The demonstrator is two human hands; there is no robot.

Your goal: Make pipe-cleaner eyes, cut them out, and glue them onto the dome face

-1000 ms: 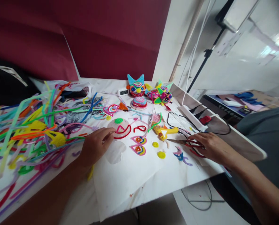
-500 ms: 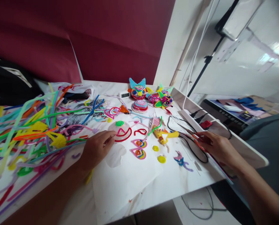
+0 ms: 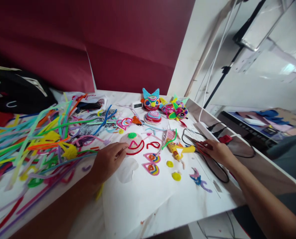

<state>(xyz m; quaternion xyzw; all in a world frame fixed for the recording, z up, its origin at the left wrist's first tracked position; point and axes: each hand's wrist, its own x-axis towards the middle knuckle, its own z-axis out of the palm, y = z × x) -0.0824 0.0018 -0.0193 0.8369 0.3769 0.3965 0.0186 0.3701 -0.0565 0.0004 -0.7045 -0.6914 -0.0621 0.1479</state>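
Note:
My left hand [image 3: 110, 161] is closed, its fingertips pinched at the left end of a bent red pipe cleaner [image 3: 141, 148]. The pipe cleaner lies over a pale round disc [image 3: 124, 138] that carries a green coiled spot [image 3: 132, 135]. On the right, my right hand [image 3: 216, 151] grips the orange handles of a pair of scissors [image 3: 194, 140], blades pointing up and left. A yellow glue gun [image 3: 187, 149] lies just left of the scissors. Between my hands are two rainbow eye-shaped pieces [image 3: 151, 168] and a short curled red pipe cleaner [image 3: 153, 145].
Loose coloured pipe cleaners [image 3: 45, 142] heap across the left side. Two finished pipe-cleaner animal heads [image 3: 151, 101] and a small digital clock [image 3: 137, 105] stand at the back. A power strip [image 3: 205, 130] and black cable [image 3: 224, 177] run along the right. Yellow discs [image 3: 176, 176] lie in front.
My right hand has brought the scissors slightly left, closer to the glue gun. My left hand stays at the red pipe cleaner. The whole view has shifted a little.

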